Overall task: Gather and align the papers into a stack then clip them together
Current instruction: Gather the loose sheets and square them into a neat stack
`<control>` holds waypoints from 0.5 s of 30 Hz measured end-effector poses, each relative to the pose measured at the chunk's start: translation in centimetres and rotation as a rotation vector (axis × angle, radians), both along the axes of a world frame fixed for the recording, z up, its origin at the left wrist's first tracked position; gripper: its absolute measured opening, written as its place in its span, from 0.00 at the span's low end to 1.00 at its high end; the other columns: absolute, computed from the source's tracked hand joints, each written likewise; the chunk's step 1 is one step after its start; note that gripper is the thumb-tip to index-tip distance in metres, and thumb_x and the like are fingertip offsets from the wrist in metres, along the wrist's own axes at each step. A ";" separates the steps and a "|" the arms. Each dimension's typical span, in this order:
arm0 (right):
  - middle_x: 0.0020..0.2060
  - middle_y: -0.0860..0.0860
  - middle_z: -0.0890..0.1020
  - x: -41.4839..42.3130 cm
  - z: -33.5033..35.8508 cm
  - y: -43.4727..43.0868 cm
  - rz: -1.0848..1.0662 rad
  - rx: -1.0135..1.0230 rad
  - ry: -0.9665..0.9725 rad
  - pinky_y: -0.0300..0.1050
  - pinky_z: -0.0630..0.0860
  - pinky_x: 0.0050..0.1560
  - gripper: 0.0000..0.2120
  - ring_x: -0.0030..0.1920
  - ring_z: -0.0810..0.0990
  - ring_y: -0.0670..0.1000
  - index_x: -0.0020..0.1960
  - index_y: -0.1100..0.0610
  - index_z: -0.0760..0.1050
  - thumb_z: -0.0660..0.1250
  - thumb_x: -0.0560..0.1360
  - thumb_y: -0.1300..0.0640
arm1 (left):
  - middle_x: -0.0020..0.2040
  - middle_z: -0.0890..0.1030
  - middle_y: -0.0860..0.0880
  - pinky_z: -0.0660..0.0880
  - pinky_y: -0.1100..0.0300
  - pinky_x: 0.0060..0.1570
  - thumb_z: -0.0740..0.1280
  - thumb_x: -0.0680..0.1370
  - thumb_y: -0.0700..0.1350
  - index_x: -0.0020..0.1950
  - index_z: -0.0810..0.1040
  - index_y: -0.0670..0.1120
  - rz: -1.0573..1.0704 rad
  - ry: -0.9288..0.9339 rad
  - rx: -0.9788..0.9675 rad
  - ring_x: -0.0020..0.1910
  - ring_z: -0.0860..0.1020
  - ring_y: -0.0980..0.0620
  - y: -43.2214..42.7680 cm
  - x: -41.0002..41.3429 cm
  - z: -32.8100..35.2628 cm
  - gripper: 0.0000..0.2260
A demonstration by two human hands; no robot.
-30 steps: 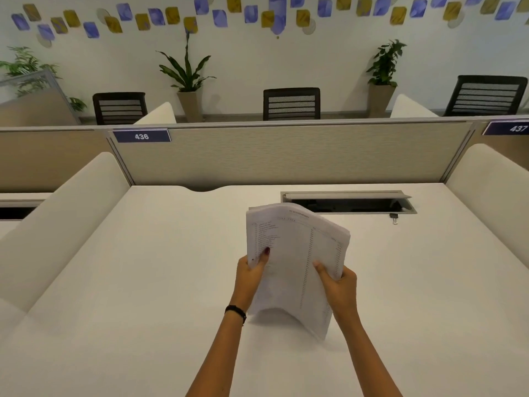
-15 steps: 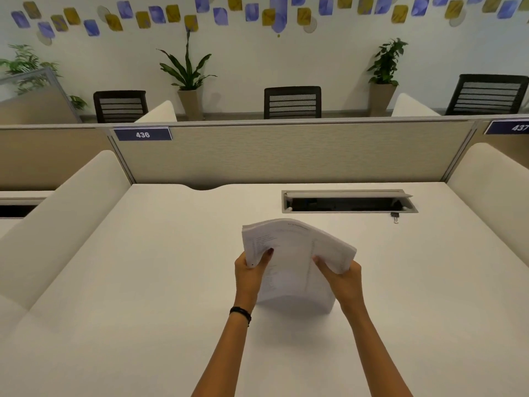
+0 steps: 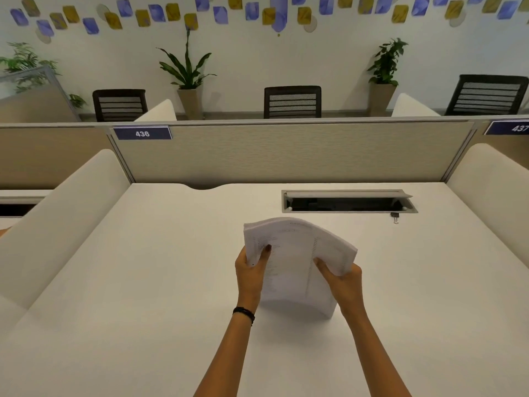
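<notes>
Bowed upright paper stack point(image 3: 292, 270); clip point(image 3: 395, 216) apart

Soft, even indoor light, no glare. A faint shadow pools beneath the papers point(image 3: 292, 253) on the desk point(image 3: 143, 282). Wide-angle bowing curves the partition point(image 3: 286, 153) toward the edges; the print blurs, unreadable.

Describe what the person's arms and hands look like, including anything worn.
The left forearm and right forearm are bare, no sleeves in view. The left hand has a black bracelet at its wrist and dark polish on the thumbnail. The right hand shows no band or ring.
</notes>
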State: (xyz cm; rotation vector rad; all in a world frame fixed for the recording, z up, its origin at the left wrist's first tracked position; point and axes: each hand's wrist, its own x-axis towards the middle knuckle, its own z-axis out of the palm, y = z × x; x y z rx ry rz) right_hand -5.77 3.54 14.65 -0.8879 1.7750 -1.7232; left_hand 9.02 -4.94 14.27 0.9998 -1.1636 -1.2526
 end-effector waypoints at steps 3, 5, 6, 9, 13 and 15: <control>0.35 0.47 0.81 -0.3 -0.7 0.2 0.042 0.044 -0.011 0.48 0.79 0.39 0.11 0.38 0.79 0.51 0.38 0.45 0.76 0.73 0.68 0.60 | 0.47 0.80 0.51 0.78 0.65 0.36 0.62 0.74 0.52 0.54 0.74 0.53 -0.002 0.013 -0.027 0.45 0.78 0.51 -0.1 0.1 0.0 0.10; 0.37 0.46 0.81 -0.5 -0.9 0.2 0.060 0.039 -0.014 0.38 0.80 0.36 0.11 0.39 0.80 0.49 0.40 0.46 0.76 0.73 0.68 0.61 | 0.46 0.79 0.51 0.77 0.66 0.36 0.59 0.73 0.55 0.52 0.73 0.56 0.038 -0.007 -0.057 0.43 0.78 0.53 -0.4 -0.1 1.1 0.11; 0.37 0.47 0.81 -0.6 -1.1 0.2 0.066 0.036 -0.016 0.35 0.79 0.34 0.10 0.40 0.80 0.48 0.42 0.49 0.77 0.73 0.68 0.62 | 0.44 0.78 0.51 0.75 0.68 0.34 0.57 0.73 0.56 0.50 0.73 0.56 0.063 -0.005 -0.072 0.41 0.77 0.53 -0.6 -0.2 2.0 0.10; 0.39 0.48 0.81 -0.8 -1.6 0.1 0.069 0.040 -0.031 0.32 0.78 0.33 0.10 0.41 0.80 0.49 0.47 0.55 0.78 0.73 0.67 0.63 | 0.38 0.77 0.50 0.72 0.71 0.31 0.55 0.74 0.58 0.44 0.74 0.51 0.139 -0.011 -0.127 0.37 0.77 0.54 -1.3 -0.6 4.1 0.14; 0.39 0.47 0.82 -0.8 -1.7 0.1 0.078 0.022 -0.041 0.33 0.78 0.33 0.10 0.41 0.81 0.46 0.44 0.51 0.78 0.73 0.67 0.63 | 0.40 0.79 0.49 0.72 0.64 0.31 0.57 0.74 0.55 0.47 0.76 0.45 0.188 -0.059 -0.090 0.39 0.78 0.50 -2.3 -1.1 5.7 0.15; 0.40 0.46 0.82 -0.9 -1.7 0.1 0.084 0.010 -0.043 0.32 0.77 0.33 0.11 0.40 0.81 0.43 0.44 0.50 0.78 0.73 0.67 0.63 | 0.42 0.79 0.48 0.72 0.64 0.31 0.59 0.76 0.50 0.49 0.76 0.46 0.188 -0.086 -0.070 0.41 0.79 0.48 -2.5 -1.3 5.7 0.10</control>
